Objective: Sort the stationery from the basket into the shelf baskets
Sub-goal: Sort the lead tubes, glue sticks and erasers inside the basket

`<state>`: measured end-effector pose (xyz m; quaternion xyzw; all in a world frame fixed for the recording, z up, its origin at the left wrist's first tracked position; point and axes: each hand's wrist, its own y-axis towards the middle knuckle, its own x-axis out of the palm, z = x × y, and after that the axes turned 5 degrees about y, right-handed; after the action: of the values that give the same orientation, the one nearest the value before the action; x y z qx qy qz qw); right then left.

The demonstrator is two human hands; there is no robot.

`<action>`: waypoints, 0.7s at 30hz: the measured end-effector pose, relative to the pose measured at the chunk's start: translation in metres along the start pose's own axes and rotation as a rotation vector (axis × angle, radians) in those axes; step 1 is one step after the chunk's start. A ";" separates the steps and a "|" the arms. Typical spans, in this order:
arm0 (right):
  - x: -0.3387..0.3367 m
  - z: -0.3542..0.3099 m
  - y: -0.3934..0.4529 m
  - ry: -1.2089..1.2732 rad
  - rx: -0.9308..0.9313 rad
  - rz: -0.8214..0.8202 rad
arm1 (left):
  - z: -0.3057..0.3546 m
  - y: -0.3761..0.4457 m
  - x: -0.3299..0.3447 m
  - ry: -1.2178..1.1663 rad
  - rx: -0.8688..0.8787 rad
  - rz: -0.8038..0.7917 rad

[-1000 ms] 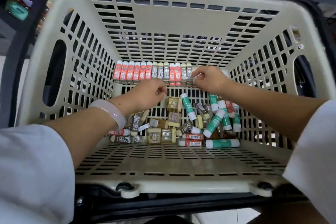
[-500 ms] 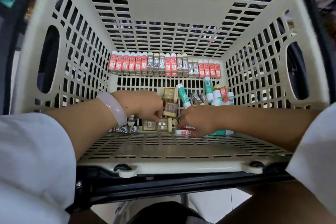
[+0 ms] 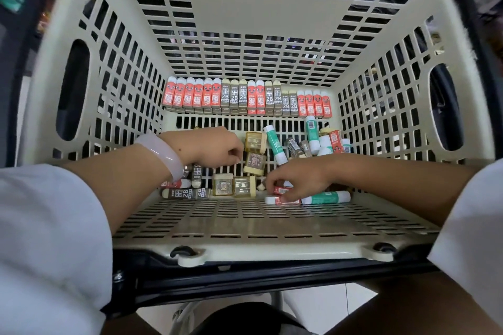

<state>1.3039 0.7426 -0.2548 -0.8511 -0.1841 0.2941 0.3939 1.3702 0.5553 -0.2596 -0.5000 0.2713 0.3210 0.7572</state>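
- A cream slatted basket (image 3: pixel 261 228) is seen from above; both forearms are reached into it.
- A row of red and brown "2B" boxes (image 3: pixel 246 98) is stood upright, side by side, against the far wall of the basket.
- Loose stationery is piled on the basket floor: tan cube-shaped boxes (image 3: pixel 254 152) in the middle, green-and-white glue sticks (image 3: pixel 275 147) to the right, brown boxes lying flat (image 3: pixel 185 193) at the near left.
- The left hand (image 3: pixel 209 147), with a pale bangle (image 3: pixel 163 156) on the wrist, is held over the left part of the pile with fingers curled downward; what, if anything, is held cannot be told, as the fingertips are hidden.
- The right hand (image 3: pixel 299 177) is lowered onto the near right of the pile; its fingertips are pinched on a small red box (image 3: pixel 281 190).
- A second red box (image 3: pixel 283 200) and a glue stick lying flat (image 3: pixel 326 197) are just beside that hand.
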 end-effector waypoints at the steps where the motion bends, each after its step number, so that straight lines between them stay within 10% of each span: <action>1: 0.001 0.000 0.000 0.042 -0.001 0.015 | 0.000 0.000 0.000 -0.006 -0.002 0.005; 8: -0.009 -0.007 -0.009 0.481 -0.046 0.074 | 0.006 0.003 -0.005 -0.306 -0.029 0.097; 14: -0.029 -0.024 -0.002 1.008 -0.054 0.662 | 0.015 -0.005 -0.025 -1.550 -0.212 0.085; 21: -0.030 -0.039 0.006 1.049 -0.083 0.805 | 0.025 -0.005 -0.022 -1.554 -0.309 0.238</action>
<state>1.3068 0.7000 -0.2286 -0.8982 0.3536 -0.0425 0.2577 1.3624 0.5721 -0.2319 -0.2003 -0.3297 0.6899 0.6126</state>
